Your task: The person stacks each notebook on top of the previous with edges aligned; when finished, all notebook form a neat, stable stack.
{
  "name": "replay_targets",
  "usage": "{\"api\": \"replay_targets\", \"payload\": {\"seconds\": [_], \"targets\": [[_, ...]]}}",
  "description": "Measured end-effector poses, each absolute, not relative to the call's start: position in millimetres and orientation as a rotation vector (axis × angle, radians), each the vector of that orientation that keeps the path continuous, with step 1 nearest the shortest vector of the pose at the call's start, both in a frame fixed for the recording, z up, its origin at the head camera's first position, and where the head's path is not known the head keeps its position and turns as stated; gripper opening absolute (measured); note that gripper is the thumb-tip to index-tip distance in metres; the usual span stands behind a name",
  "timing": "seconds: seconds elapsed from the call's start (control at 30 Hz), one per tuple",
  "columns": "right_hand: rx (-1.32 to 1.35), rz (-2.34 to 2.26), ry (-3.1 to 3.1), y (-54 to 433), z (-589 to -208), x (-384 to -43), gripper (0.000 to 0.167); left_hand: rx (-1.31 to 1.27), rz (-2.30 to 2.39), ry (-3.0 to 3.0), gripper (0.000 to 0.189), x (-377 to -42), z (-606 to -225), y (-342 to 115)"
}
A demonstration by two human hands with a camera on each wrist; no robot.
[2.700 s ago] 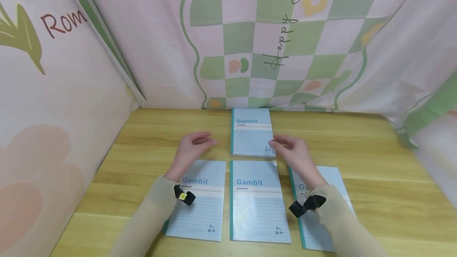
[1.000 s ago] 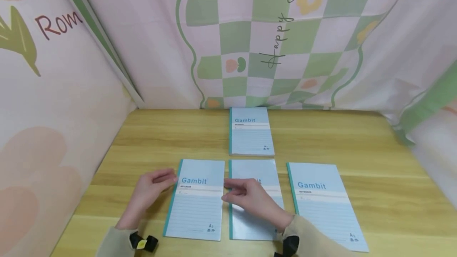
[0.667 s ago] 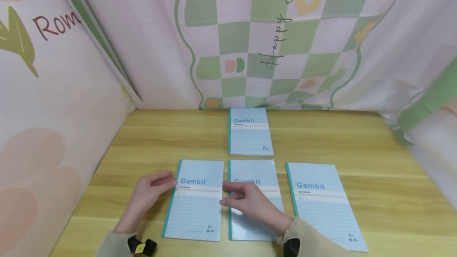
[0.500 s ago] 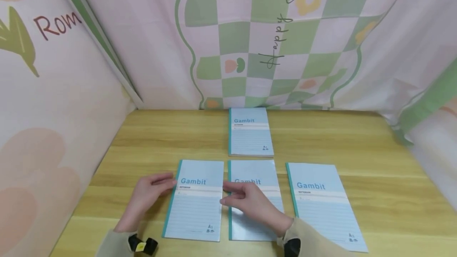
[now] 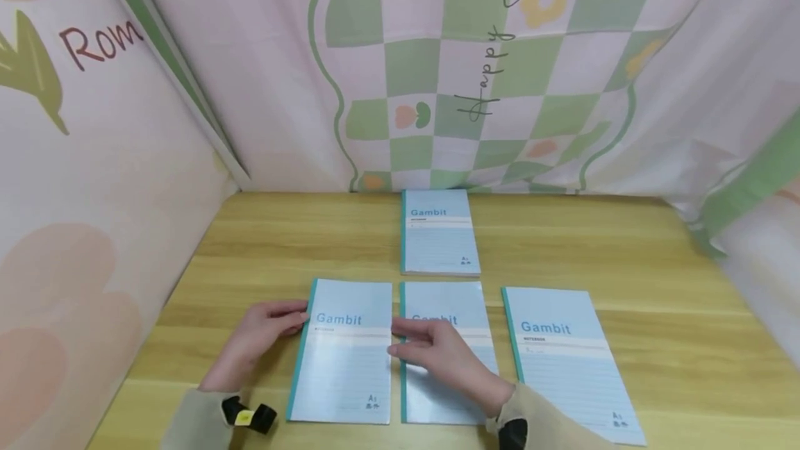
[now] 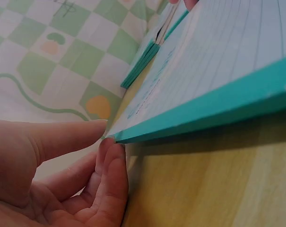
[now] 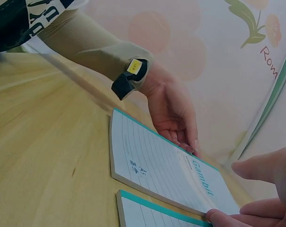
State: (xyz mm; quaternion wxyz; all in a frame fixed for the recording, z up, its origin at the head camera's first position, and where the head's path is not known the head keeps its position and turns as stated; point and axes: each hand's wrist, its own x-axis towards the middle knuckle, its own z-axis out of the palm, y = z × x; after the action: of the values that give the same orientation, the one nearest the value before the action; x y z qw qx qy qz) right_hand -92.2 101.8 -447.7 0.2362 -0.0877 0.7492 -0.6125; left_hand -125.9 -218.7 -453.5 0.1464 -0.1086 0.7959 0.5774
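A light blue Gambit notebook (image 5: 344,367) with a teal spine lies in front at the left. My left hand (image 5: 256,335) pinches its spine edge; in the left wrist view the thumb (image 6: 81,135) is above and the fingers (image 6: 109,179) are below. A shadow shows under the teal spine, which is slightly raised from the table. My right hand (image 5: 444,356) holds the notebook's right edge with thumb and fingertips, and hangs over a second notebook (image 5: 440,297), partly hiding it. In the right wrist view, one digit touches the edge and another stands apart.
A third notebook (image 5: 571,367) lies at the front right. Behind the middle one sits a thicker notebook or short stack (image 5: 440,235), near the back curtain (image 5: 412,68). The wooden table (image 5: 675,311) meets a printed cloth wall (image 5: 112,158) at the left.
Both hands came down from beside the back notebook to the left notebook's two edges. Since half a second ago, that notebook has shifted and tilted slightly, and the glare on its cover has grown.
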Motion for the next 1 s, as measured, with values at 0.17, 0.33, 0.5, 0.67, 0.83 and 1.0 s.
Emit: {"api": "replay_targets", "payload": {"seconds": [0.17, 0.33, 0.5, 0.67, 0.83, 1.0], "targets": [[-0.235, -1.681, 2.047, 102.2, -448.9, -92.5, 0.059, -0.293, 1.600, 2.358, 0.043, -125.9, -453.7, -218.0], [-0.234, -1.682, 2.038, 102.6, -449.5, -93.0, 0.060, -0.321, 1.669, 2.313, 0.042, -127.7, -456.0, -217.4], [-0.229, -1.677, 2.040, 102.6, -448.4, -93.5, 0.060, -0.337, 1.741, 2.200, 0.040, -129.1, -460.5, -216.6], [-0.227, -1.677, 2.042, 103.2, -447.5, -94.2, 0.059, -0.286, 1.699, 2.176, 0.044, -127.9, -462.3, -214.9], [-0.208, -1.675, 2.035, 103.9, -447.5, -95.7, 0.059, -0.282, 1.683, 2.169, 0.041, -128.1, -462.5, -213.8], [-0.194, -1.677, 2.049, 103.6, -448.9, -96.6, 0.059, -0.246, 1.733, 2.134, 0.038, -129.5, -462.1, -215.6]]}}
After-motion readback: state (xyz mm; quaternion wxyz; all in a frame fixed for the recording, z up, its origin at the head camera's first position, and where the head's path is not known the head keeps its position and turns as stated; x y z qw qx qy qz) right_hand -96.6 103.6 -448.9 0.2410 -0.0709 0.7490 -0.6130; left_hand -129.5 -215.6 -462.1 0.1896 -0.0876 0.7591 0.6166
